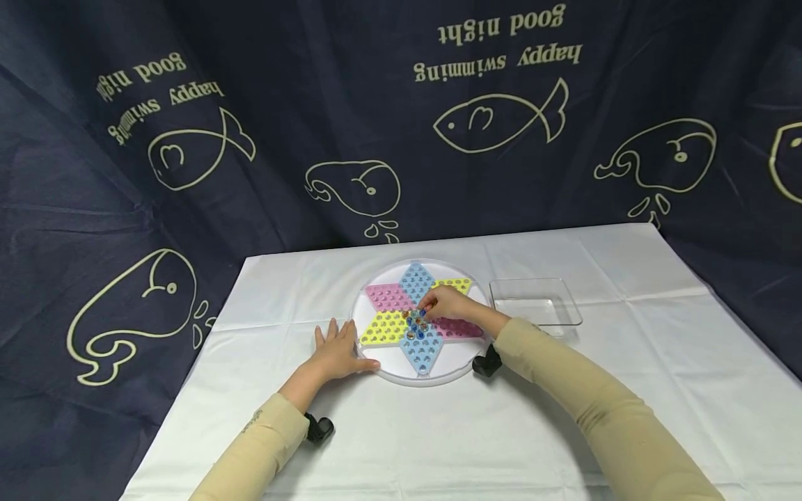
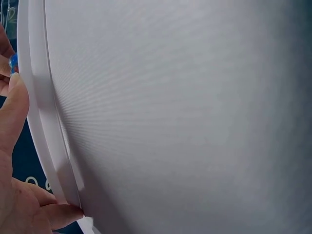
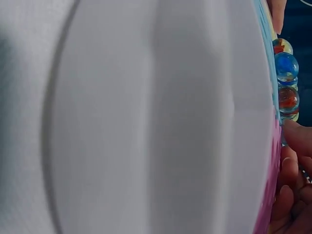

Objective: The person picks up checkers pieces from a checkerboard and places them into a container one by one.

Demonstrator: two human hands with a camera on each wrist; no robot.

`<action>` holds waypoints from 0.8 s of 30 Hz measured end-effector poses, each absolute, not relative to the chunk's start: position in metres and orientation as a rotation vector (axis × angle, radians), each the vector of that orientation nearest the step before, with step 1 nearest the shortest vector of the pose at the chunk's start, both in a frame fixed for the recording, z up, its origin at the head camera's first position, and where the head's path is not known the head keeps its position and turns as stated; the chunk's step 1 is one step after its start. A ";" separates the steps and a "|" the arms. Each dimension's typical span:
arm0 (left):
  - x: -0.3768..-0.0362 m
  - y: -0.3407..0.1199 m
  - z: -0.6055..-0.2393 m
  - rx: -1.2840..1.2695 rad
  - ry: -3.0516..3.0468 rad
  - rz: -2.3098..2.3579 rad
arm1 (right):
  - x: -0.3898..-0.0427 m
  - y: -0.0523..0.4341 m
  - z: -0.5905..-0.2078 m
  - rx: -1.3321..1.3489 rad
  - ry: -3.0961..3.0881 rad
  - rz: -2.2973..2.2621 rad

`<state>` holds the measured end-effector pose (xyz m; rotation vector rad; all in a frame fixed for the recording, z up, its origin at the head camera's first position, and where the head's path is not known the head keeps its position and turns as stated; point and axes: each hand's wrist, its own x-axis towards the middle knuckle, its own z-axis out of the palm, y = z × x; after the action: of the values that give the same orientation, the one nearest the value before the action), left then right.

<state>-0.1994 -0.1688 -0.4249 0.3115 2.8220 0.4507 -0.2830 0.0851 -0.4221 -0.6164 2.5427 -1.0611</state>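
Observation:
A round white Chinese checkers board (image 1: 376, 358) with a coloured star lies on the table. Glass marbles (image 1: 411, 325) are clustered at its centre, and the right wrist view shows a blue one (image 3: 286, 64) and a red one (image 3: 288, 98) in side view. My right hand (image 1: 450, 304) reaches over the board from the right, its thumb and curled fingers pinching a marble at the cluster's edge; the fingers largely hide it. With fingers spread, my left hand (image 1: 336, 353) rests at the board's left side, thumb along the rim (image 2: 44, 97).
A clear rectangular container (image 1: 573, 323) stands just right of the board. The table wears a white cloth (image 1: 426, 438), and a dark curtain (image 1: 351, 83) with fish and whale drawings hangs behind it. Black wrist cameras show beneath both wrists.

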 end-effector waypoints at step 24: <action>-0.197 -0.169 -0.423 0.303 2.815 0.481 | -0.287 0.088 -0.417 -0.569 2.518 -1.147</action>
<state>-0.1973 -0.1685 -0.4226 0.3026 2.8152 0.4810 -0.2867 0.0882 -0.4172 -0.5690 2.5180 -1.1475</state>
